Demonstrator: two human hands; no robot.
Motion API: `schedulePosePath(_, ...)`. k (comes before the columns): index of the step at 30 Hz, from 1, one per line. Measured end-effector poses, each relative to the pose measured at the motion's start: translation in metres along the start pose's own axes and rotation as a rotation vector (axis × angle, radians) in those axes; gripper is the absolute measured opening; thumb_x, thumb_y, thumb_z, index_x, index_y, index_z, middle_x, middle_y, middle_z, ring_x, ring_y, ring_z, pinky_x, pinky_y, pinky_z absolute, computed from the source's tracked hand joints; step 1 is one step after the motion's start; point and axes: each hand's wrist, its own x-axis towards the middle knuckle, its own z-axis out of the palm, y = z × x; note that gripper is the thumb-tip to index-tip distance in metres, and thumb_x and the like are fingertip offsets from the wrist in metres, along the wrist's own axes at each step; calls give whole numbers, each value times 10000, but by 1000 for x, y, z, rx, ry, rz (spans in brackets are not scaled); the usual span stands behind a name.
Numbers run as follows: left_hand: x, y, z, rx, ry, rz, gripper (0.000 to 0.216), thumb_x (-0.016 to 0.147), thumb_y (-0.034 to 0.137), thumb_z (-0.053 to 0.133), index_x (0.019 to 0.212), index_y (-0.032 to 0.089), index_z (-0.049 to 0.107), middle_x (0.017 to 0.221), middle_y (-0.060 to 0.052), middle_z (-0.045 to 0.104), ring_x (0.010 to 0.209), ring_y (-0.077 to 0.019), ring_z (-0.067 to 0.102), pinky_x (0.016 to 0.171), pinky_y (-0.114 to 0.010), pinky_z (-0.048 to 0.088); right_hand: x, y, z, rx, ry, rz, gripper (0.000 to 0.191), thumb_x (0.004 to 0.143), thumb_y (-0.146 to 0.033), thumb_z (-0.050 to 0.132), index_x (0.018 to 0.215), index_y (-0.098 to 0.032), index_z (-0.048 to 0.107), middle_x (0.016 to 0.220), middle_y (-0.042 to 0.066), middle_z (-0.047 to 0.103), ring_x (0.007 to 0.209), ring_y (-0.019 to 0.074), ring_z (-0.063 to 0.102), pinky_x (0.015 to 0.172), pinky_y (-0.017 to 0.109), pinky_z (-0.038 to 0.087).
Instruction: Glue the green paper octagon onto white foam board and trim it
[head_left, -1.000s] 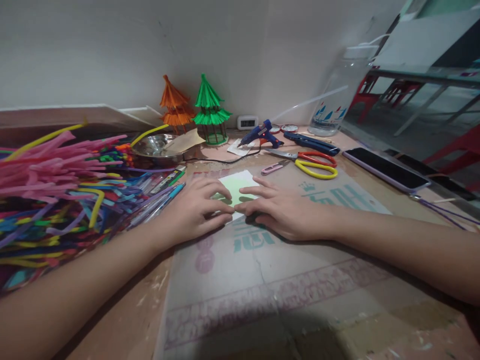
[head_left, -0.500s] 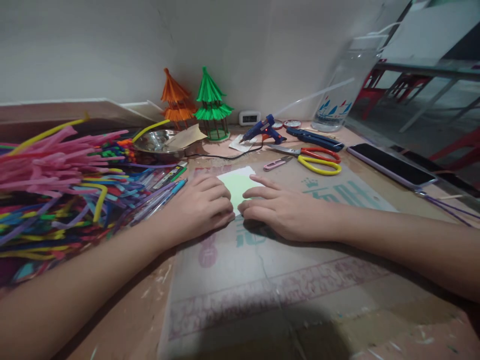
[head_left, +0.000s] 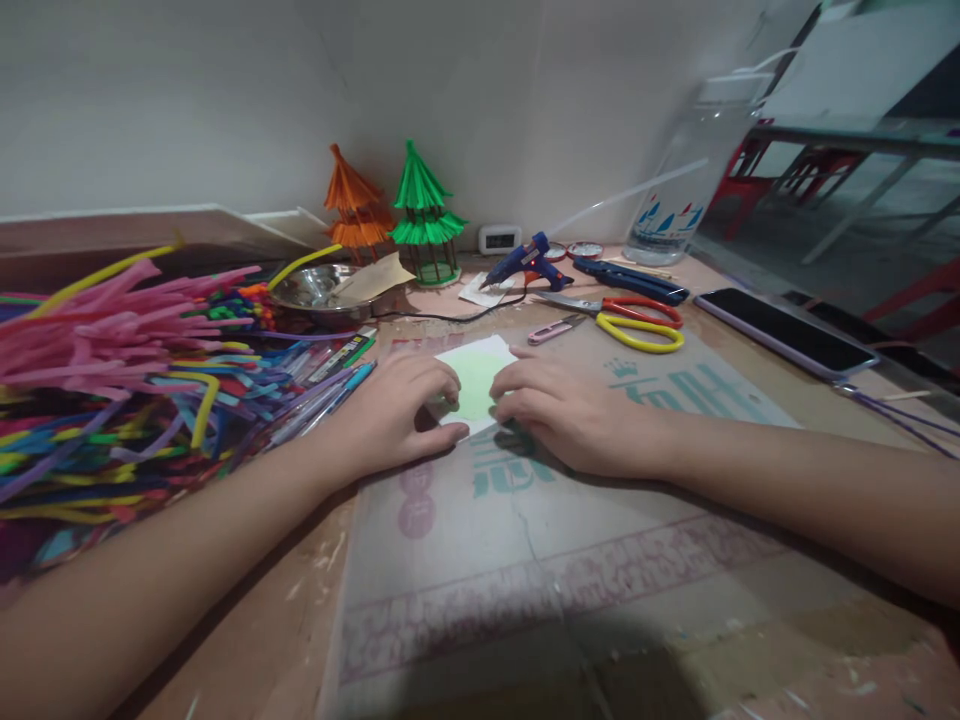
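Observation:
A small pale green sheet of paper (head_left: 478, 373) lies on a printed mat (head_left: 525, 540) in the middle of the table. My left hand (head_left: 394, 415) rests on the paper's left side, fingers curled and thumb pressed along its near edge. My right hand (head_left: 559, 410) covers the paper's right side, its fingers bent and pressing down at the fold. Both hands nearly meet over the sheet, and its near part is hidden under them.
A big heap of coloured pipe cleaners (head_left: 112, 380) fills the left. Behind are a steel bowl (head_left: 319, 290), orange (head_left: 356, 215) and green (head_left: 424, 215) paper pagodas, a blue glue gun (head_left: 525, 265), scissors (head_left: 622, 320), a phone (head_left: 784, 330) and a water jug (head_left: 679, 190).
My right hand's fingers have curled in and moved left onto the paper. My left hand has shifted slightly, its thumb now along the paper's near edge.

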Motion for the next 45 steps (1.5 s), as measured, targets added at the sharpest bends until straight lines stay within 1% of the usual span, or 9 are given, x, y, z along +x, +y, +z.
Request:
schedulePosePath(4, 0, 0, 1, -86, 172, -159, 190, 918, 390, 650, 943, 203, 629, 972, -51, 729, 922, -229, 669, 858, -373, 485, -4, 4, -1, -40, 156, 115, 212, 960, -62, 455, 956, -194, 621, 930, 78, 646, 862, 192, 604, 746, 316, 528)
schedulePosePath(8, -1, -1, -3, -166, 404, -417, 194, 892, 381, 672, 806, 213, 629, 816, 1, 726, 753, -183, 657, 718, -312, 503, -4, 9, -3, 39, 154, 232, 130, 976, -137, 527, 905, -210, 608, 848, 42, 660, 791, 178, 611, 742, 303, 501)
schedulePosePath(11, -1, -4, -6, -175, 430, -511, 121, 883, 323, 669, 814, 224, 677, 793, 13, 742, 725, -185, 662, 711, -316, 524, -4, 13, -3, 71, 150, 286, 148, 993, -176, 500, 952, -204, 639, 896, 67, 711, 821, 192, 648, 762, 313, 505)
schedulePosePath(13, -1, -5, -5, -158, 398, -469, 110, 901, 305, 647, 854, 224, 703, 846, -4, 761, 785, -202, 683, 776, -343, 543, -5, 15, -3, 89, 127, 331, 186, 1008, -216, 485, 982, -201, 669, 915, 73, 743, 825, 195, 673, 739, 303, 499)
schedulePosePath(20, -2, -1, 1, -29, 76, 40, 191, 965, 360, 644, 1071, 241, 750, 1276, -92, 684, 1212, -276, 625, 1053, -460, 464, -7, 12, -3, 26, -30, 304, 260, 1011, -302, 514, 1099, -194, 733, 868, 78, 775, 751, 190, 675, 687, 295, 450)
schedulePosePath(25, -2, 5, -4, 138, 33, 239, 196, 980, 304, 624, 1122, 268, 753, 1185, -86, 715, 1187, -286, 612, 1046, -476, 458, -5, 13, -1, 65, -69, 213, 251, 1007, -239, 507, 1059, -177, 745, 918, 90, 774, 824, 197, 683, 739, 306, 469)
schedulePosePath(33, 1, 5, -4, 137, 37, 246, 143, 965, 339, 658, 915, 226, 729, 970, -54, 720, 1003, -224, 646, 959, -397, 480, -3, 13, 0, 81, -91, 205, 241, 993, -188, 507, 1004, -167, 747, 915, 89, 769, 834, 194, 681, 743, 309, 475)
schedulePosePath(39, 0, 4, -4, 193, 112, 253, 164, 952, 361, 680, 1021, 220, 729, 1037, -73, 709, 1032, -246, 635, 950, -413, 466, -3, 13, 1, 77, -81, 198, 220, 987, -176, 529, 1011, -156, 747, 920, 87, 771, 833, 198, 686, 747, 306, 469)
schedulePosePath(45, 0, 3, -4, 214, 108, 309, 125, 941, 341, 697, 914, 223, 724, 940, -46, 705, 969, -229, 626, 935, -401, 470, -3, 13, 0, 75, -98, 210, 227, 987, -175, 525, 1007, -153, 750, 916, 87, 770, 821, 198, 680, 733, 304, 460)
